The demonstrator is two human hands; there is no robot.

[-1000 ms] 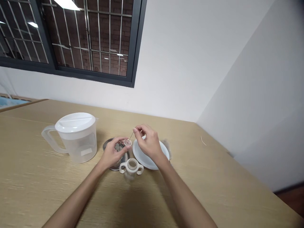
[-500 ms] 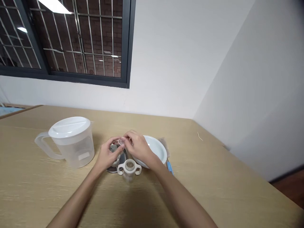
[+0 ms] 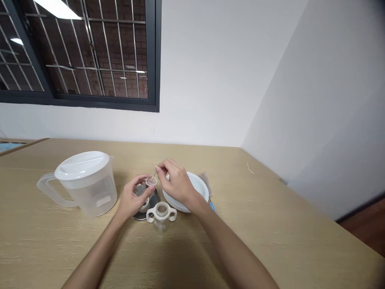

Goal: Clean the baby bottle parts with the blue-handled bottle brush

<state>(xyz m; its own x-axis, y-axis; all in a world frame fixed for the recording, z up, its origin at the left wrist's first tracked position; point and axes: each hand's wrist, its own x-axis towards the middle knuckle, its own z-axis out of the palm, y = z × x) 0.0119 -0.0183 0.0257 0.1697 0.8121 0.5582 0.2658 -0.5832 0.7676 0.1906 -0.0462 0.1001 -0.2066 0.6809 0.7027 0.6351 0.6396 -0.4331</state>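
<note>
Between the thumb and fingers of my left hand is a small round clear piece with a pale rim. My right hand pinches a thin stick, whose lower end points down at that round piece; whether they touch I cannot tell. Beneath my left hand lies a round metal tray with a white ring-like part and a clear part on it, partly hidden by my fingers. An uncovered clear cup with two cream handles stands just in front of the tray.
Behind my right wrist sits a white bowl, with a blue-handled item beside it. To the left stands a lidded clear plastic jug. A pale thin strip lies at the right, near the wall.
My right hand has drawn back and up from the round piece, and the thin stick now shows in its fingers. My left hand keeps its hold. The view has shifted slightly.
</note>
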